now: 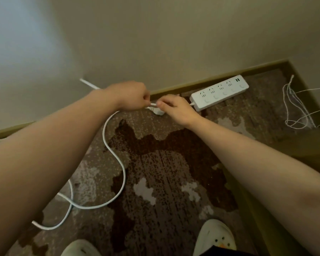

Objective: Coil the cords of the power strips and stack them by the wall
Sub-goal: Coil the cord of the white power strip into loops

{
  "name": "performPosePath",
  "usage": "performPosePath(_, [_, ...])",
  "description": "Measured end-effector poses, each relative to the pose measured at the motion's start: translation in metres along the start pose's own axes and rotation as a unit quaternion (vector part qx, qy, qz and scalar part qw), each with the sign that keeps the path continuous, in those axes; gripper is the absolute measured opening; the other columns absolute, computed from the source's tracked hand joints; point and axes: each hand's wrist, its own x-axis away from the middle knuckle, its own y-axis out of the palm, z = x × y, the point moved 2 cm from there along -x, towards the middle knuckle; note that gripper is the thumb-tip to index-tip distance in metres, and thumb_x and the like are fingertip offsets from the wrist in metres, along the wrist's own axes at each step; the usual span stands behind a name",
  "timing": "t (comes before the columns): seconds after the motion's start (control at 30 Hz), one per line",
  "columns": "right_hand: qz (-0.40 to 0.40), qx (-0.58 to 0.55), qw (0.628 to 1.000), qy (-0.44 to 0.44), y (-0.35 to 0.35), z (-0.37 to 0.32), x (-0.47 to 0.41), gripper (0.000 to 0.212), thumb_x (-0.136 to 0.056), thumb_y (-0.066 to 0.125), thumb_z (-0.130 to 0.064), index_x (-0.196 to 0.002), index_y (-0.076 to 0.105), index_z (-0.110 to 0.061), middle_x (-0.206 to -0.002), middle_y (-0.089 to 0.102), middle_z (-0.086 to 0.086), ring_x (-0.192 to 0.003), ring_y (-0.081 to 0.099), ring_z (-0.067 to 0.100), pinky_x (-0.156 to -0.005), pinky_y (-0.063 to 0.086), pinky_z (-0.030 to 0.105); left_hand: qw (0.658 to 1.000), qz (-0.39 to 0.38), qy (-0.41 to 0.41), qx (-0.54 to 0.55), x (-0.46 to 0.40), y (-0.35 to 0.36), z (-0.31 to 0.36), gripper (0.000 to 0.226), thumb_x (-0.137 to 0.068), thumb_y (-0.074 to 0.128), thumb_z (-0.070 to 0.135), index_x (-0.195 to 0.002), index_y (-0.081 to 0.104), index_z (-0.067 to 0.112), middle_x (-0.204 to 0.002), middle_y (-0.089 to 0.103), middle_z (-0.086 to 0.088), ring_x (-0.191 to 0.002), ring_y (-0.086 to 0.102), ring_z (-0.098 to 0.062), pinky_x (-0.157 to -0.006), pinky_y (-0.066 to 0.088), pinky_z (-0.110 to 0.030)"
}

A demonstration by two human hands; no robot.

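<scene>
**Both hands on a cord end beside the power strip at the wall**

Head view. Your left hand is curled, pinching a short white stretch of the cord between thumb and fingers. Your right hand meets it from the other side, its fingertips closed on the same white piece; a white plug lies on the carpet just below the two hands. From the left hand the cord runs down across the patterned brown carpet in a loose S-curve and crosses over itself near your left forearm, where part of it is hidden. The power strip, white with a row of sockets and buttons, lies flat on the carpet alongside the baseboard of the wall, just right of your right hand, its short lead pointing toward that hand. A thin tangle of white wire lies well apart in the right corner. Two white slippers show at the bottom edge.
</scene>
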Motion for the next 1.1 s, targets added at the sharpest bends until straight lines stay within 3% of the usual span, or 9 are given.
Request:
performPosePath(0.13, [0.06, 0.056, 0.996, 0.032, -0.021, 0.006, 0.004, 0.031, -0.103, 0.048, -0.028, -0.079, 0.058, -0.013, -0.078, 0.051, -0.001, -0.078, 0.049, 0.017, -0.066, 0.032, 0.032, 0.998, 0.01, -0.053, -0.022, 0.035, -0.02, -0.032, 0.029, -0.094, 0.051, 0.041, -0.075, 0.06, 0.021, -0.066, 0.053, -0.001, -0.071, 0.053, -0.027, -0.064, 0.037, -0.031])
performPosePath(0.23, [0.101, 0.068, 0.991, 0.052, -0.039, 0.006, 0.002, 0.033, -0.104, 0.047, -0.027, -0.074, 0.051, -0.015, -0.075, 0.049, 0.003, -0.078, 0.048, 0.022, -0.063, 0.027, 0.032, 0.995, 0.039, -0.082, 0.031, 0.065, -0.023, -0.06, 0.03, -0.096, 0.05, 0.034, -0.091, 0.068, 0.01, -0.083, 0.063, -0.017, -0.079, 0.056, -0.03, -0.07, 0.041, -0.034])
performPosePath(0.4, [0.106, 0.084, 0.989, 0.065, -0.047, -0.015, -0.008, 0.031, -0.106, 0.041, -0.028, -0.096, 0.059, -0.004, -0.087, 0.054, 0.009, -0.081, 0.05, 0.024, -0.068, 0.035, 0.036, 0.977, 0.153, -0.108, 0.097, 0.086, -0.021, -0.057, 0.025, -0.096, 0.05, 0.029, -0.093, 0.069, 0.013, -0.084, 0.062, -0.012, -0.077, 0.051, -0.023, -0.064, 0.032, -0.03])
performPosePath(0.53, [0.073, 0.008, 0.997, 0.002, -0.038, -0.05, -0.005, 0.025, -0.104, 0.046, -0.035, -0.098, 0.061, -0.016, -0.077, 0.052, -0.003, -0.069, 0.047, 0.012, -0.062, 0.036, 0.032, 0.952, 0.253, -0.091, 0.146, 0.08, -0.043, -0.039, 0.024, -0.096, 0.05, 0.032, -0.089, 0.069, 0.019, -0.066, 0.054, 0.0, -0.06, 0.046, -0.013, -0.053, 0.03, -0.027])
performPosePath(0.67, [0.056, 0.015, 0.998, -0.023, -0.034, -0.07, -0.007, 0.03, -0.103, 0.045, -0.036, -0.078, 0.06, -0.03, -0.07, 0.051, -0.006, -0.066, 0.047, 0.01, -0.062, 0.037, 0.03, 0.946, 0.244, -0.089, 0.196, 0.078, -0.042, -0.034, 0.024, -0.096, 0.049, 0.033, -0.087, 0.067, 0.02, -0.062, 0.049, 0.002, -0.057, 0.045, -0.012, -0.053, 0.035, -0.027])
performPosePath(0.8, [0.169, 0.022, 0.984, 0.058, -0.062, -0.043, -0.008, 0.033, -0.104, 0.042, -0.036, -0.075, 0.054, -0.026, -0.068, 0.051, -0.007, -0.062, 0.045, 0.008, -0.057, 0.035, 0.029, 0.951, 0.183, -0.084, 0.233, 0.101, -0.024, -0.058, 0.022, -0.098, 0.046, 0.025, -0.087, 0.064, 0.018, -0.064, 0.048, -0.001, -0.056, 0.048, -0.016, -0.053, 0.041, -0.026])
performPosePath(0.9, [0.239, 0.003, 0.964, 0.117, -0.074, -0.021, -0.003, 0.033, -0.104, 0.041, -0.036, -0.079, 0.056, -0.02, -0.067, 0.049, -0.005, -0.063, 0.044, 0.01, -0.061, 0.035, 0.032, 0.939, 0.212, -0.142, 0.231, 0.122, -0.02, -0.085, 0.026, -0.099, 0.044, 0.026, -0.088, 0.065, 0.016, -0.064, 0.046, 0.0, -0.055, 0.043, -0.014, -0.053, 0.036, -0.027])
performPosePath(1.0, [0.188, -0.095, 0.973, 0.091, -0.064, -0.035, -0.003, 0.034, -0.105, 0.041, -0.029, -0.08, 0.061, -0.017, -0.066, 0.048, -0.002, -0.061, 0.044, 0.011, -0.062, 0.036, 0.029, 0.931, 0.231, -0.147, 0.24, 0.124, -0.023, -0.079, 0.028, -0.099, 0.043, 0.027, -0.089, 0.067, 0.015, -0.062, 0.046, 0.0, -0.055, 0.041, -0.012, -0.054, 0.034, -0.025])
performPosePath(1.1, [0.119, -0.189, 0.973, 0.05, -0.044, -0.068, -0.005, 0.039, -0.107, 0.035, -0.026, -0.078, 0.059, -0.016, -0.061, 0.043, -0.002, -0.045, 0.038, 0.002, -0.046, 0.032, 0.016, 0.929, 0.239, -0.088, 0.27, 0.108, -0.03, -0.038, 0.028, -0.098, 0.045, 0.026, -0.085, 0.068, 0.016, -0.06, 0.047, 0.004, -0.053, 0.042, -0.007, -0.052, 0.035, -0.019])
